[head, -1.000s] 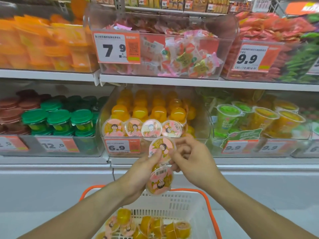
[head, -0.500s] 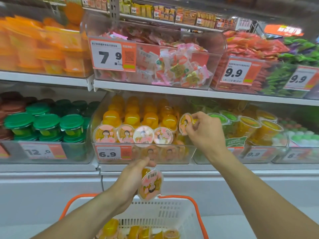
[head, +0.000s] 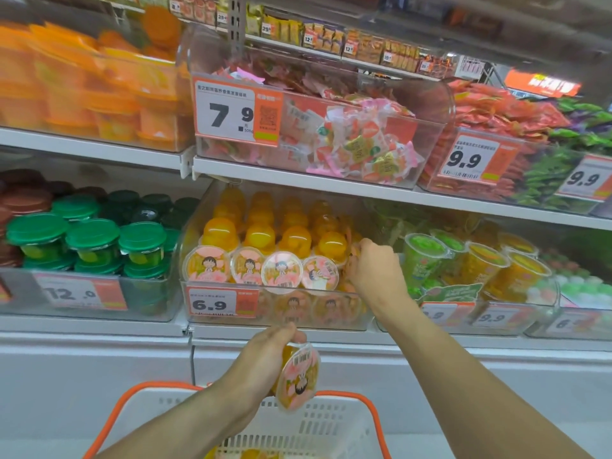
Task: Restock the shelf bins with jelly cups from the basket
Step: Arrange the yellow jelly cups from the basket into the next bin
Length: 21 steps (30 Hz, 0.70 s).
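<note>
I see my left hand (head: 265,359) gripping a jelly cup (head: 299,376) above the basket (head: 331,422), my right hand (head: 374,270) curled inside the 6.9 bin (head: 281,319) (cup there hidden).

Right hand (head: 374,273) reaches into clear bin (head: 331,321) tagged 6.9, at right end of front row of jelly cups (head: 281,271); what fingers hold is hidden. Left hand (head: 265,362) grips one jelly cup (head: 299,376), lid facing camera, above white basket (head: 331,425) with orange rim. Green-lidded cups (head: 92,238) fill bin to left.
</note>
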Motion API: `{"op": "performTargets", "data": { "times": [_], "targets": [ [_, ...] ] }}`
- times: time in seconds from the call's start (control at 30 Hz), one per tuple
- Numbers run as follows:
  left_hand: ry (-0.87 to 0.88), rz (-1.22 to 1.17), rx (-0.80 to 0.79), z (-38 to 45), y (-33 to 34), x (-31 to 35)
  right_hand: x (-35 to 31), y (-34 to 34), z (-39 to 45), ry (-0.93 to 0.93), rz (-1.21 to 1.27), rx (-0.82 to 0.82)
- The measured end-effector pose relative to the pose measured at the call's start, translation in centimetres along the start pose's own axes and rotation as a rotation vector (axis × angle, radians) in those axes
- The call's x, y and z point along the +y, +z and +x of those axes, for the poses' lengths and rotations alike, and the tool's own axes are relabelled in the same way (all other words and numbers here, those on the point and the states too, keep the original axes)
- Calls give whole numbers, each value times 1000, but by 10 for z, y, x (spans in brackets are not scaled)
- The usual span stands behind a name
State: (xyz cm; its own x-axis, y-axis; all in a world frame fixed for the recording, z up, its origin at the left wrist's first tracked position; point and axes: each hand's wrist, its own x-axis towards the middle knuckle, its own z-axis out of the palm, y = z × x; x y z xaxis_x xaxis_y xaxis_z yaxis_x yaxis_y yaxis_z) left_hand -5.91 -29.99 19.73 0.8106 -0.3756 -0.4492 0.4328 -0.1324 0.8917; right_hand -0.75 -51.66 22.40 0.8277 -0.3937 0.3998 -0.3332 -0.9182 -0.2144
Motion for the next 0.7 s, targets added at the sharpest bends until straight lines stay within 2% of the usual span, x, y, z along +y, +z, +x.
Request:
{"op": "performTargets", "data": {
  "times": [0.17, 0.23, 0.3, 0.37, 0.43, 0.5, 0.53, 0.57, 0.63, 0.7],
  "targets": [
    [-23, -37, -13, 1, 0, 0, -1, -16, -11, 20, 14, -77],
    [-40, -81, -36, 1, 0, 0, 0, -24, -18, -11, 47, -14],
    [-44, -135, -66, 0, -2, 1, 0, -34, -26, -120, 119, 90],
    [-21, -193, -102, 0, -4, 2, -3, -47, -39, -187, 247, 92],
    [17, -215, -161, -2, -5, 5, -8, -59, -53, -175, 470, -105],
    [72, -208, -258, -4, -5, 8, -12, -66, -70, -177, 702, -493],
    [98, -204, -301, -5, -5, 9, -13, -66, -78, -222, 753, -635],
    [114, -199, -331, -5, -5, 9, -13, -64, -85, -283, 784, -697],
    [117, -187, -366, -5, -6, 9, -14, -59, -96, -340, 844, -685],
    [132, -183, -398, -5, -8, 9, -12, -54, -100, -245, 896, -649]
  ]
}}
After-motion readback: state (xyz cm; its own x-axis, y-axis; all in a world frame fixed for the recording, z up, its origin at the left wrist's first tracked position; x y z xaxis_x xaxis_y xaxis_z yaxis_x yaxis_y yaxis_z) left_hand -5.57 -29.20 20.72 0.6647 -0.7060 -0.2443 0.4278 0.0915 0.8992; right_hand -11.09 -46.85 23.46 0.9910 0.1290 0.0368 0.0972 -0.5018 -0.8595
